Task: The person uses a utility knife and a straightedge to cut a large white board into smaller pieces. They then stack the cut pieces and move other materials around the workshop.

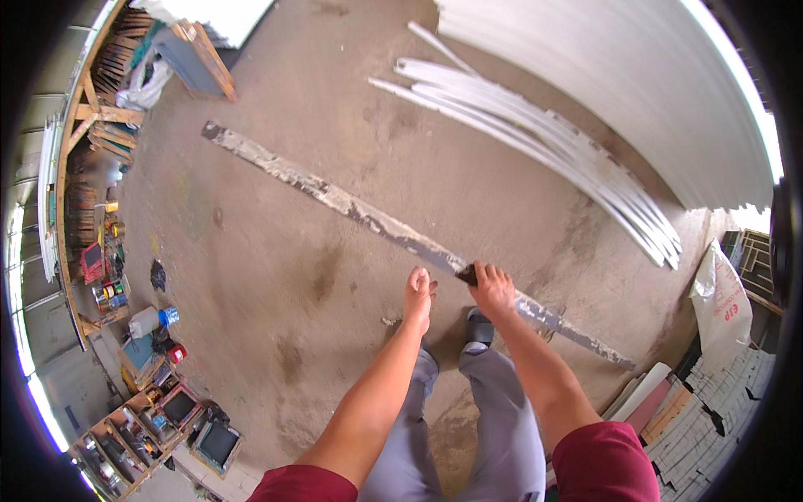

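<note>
The long board (393, 227), paint flaking, lies flat on the concrete floor (276, 276), likely for easy reach; the right hand (492, 289) clamps fingers on a small dark tool (467, 273) touching it; the left hand (418, 294) hovers beside, fingers loosely together.

Long plank (351, 203), paint peeling, lying diagonally on concrete floor (276, 251). Right hand (492, 286) gripping small dark tool (467, 273) against plank. Left hand (418, 293) hanging just beside plank, fingers loose. White strips (535, 138) stacked beyond. Cluttered shelves (100, 209) at left.
</note>
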Action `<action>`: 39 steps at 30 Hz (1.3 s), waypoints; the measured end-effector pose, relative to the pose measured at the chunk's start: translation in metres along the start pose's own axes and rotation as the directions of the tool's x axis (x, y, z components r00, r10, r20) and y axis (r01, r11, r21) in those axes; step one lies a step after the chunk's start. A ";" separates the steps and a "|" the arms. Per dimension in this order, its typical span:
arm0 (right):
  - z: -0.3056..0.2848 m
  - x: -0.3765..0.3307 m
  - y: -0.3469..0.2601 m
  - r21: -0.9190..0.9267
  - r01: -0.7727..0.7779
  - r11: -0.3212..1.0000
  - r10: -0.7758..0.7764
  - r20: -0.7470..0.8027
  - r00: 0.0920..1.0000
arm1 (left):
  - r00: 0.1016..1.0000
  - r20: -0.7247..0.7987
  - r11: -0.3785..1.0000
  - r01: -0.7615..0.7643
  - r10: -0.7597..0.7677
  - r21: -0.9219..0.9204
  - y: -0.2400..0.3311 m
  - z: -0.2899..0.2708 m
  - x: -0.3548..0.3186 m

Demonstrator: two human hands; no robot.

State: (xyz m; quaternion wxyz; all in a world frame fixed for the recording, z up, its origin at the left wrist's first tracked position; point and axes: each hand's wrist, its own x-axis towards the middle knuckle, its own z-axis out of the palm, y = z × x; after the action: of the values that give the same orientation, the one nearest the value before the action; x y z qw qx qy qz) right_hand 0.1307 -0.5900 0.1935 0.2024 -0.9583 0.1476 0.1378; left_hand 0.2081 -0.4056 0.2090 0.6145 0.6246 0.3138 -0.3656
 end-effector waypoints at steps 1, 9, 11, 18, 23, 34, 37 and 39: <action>-0.029 -0.016 -0.009 0.035 0.002 0.999 -0.002 -0.011 1.000 | 0.999 0.013 0.995 -0.033 0.035 -0.095 0.014 0.008 -0.022; -0.299 -0.127 -0.096 0.090 0.136 0.987 -0.119 -0.174 0.978 | 0.852 0.253 0.846 -0.332 0.459 -0.417 0.181 0.039 -0.233; -0.351 -0.157 -0.112 0.174 0.149 0.973 -0.106 -0.236 0.966 | 0.911 0.175 0.916 -0.331 0.373 -0.227 0.213 0.045 -0.285; -0.446 -0.250 -0.149 0.248 -0.109 0.963 0.214 -0.447 0.869 | 0.596 0.321 0.595 -0.795 0.736 0.114 0.298 0.098 -0.453; -0.509 -0.316 -0.185 0.363 -0.108 0.925 0.310 -0.561 0.768 | 0.215 0.642 0.432 -0.879 0.736 -0.202 0.327 0.107 -0.518; -0.548 -0.540 -0.225 0.666 -0.196 0.720 0.628 -0.504 0.594 | -0.287 0.790 0.522 -0.622 0.541 -0.584 0.249 0.140 -0.709; -0.544 -0.618 -0.236 0.669 -0.297 0.682 0.714 -0.519 0.470 | -0.366 0.810 0.575 -0.573 0.458 -0.584 0.200 0.148 -0.770; -0.531 -0.668 -0.240 0.697 -0.298 0.652 0.752 -0.544 0.373 | -0.440 0.807 0.569 -0.572 0.395 -0.590 0.166 0.150 -0.812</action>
State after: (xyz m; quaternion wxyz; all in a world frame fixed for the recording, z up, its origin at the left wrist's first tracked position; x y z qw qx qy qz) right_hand -0.2935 -0.4561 0.9603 0.2884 -0.7185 0.5610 -0.2929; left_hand -0.0974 -0.5164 0.9856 0.6761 0.2502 -0.5832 -0.3744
